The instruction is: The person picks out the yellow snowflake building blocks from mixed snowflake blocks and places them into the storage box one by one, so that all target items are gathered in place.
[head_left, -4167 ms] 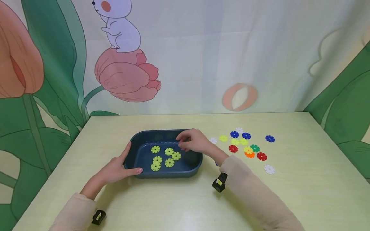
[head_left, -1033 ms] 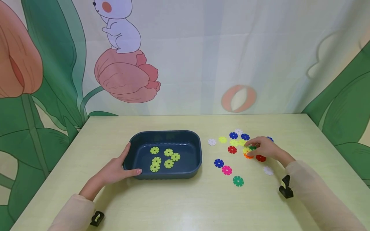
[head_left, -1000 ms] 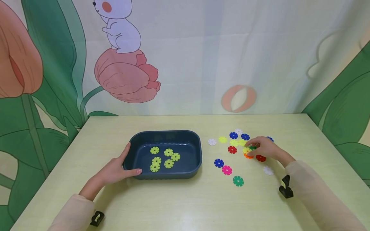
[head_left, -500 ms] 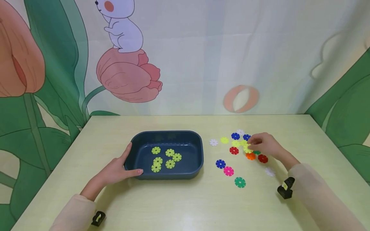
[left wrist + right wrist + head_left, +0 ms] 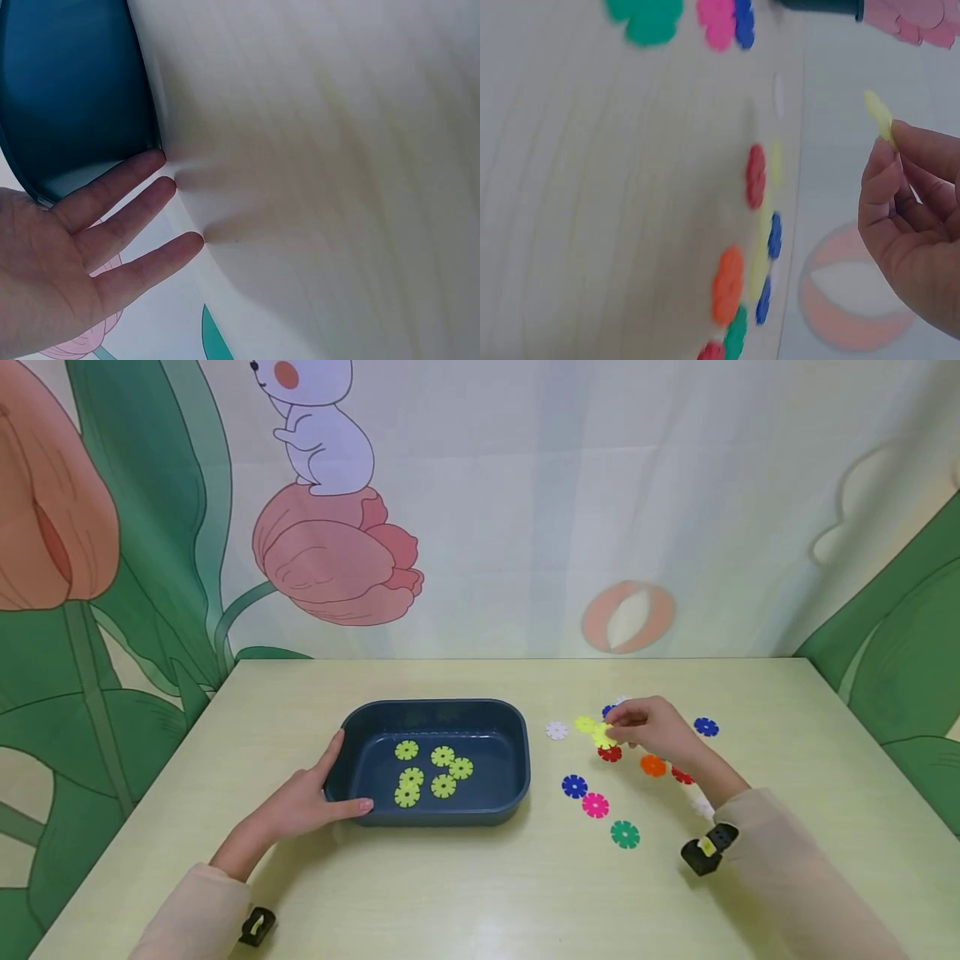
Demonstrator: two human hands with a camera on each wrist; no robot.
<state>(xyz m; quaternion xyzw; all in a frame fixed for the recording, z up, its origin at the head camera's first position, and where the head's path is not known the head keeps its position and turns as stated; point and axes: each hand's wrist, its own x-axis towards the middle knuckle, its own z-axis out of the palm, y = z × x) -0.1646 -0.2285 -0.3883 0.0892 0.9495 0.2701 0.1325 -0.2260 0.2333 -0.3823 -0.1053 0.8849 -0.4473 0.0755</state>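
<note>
A dark blue rectangular tray stands on the table with several yellow-green notched discs lying flat in it. My left hand rests against the tray's left end, its thumb over the near corner of the rim. In the left wrist view three fingers are straight and spread, beside the tray's wall. My right hand pinches a yellow notched disc between thumb and fingertips, raised above the loose discs. That hand hides part of the pile behind it.
Right of the tray lie loose notched discs: orange, pink, green, a lone blue one, a white one and several others. A printed curtain hangs behind the table.
My right hand left the tray and went to the loose discs. It picked up a yellow disc from beside the orange one, then moved left with it. The left hand stayed at the tray.
</note>
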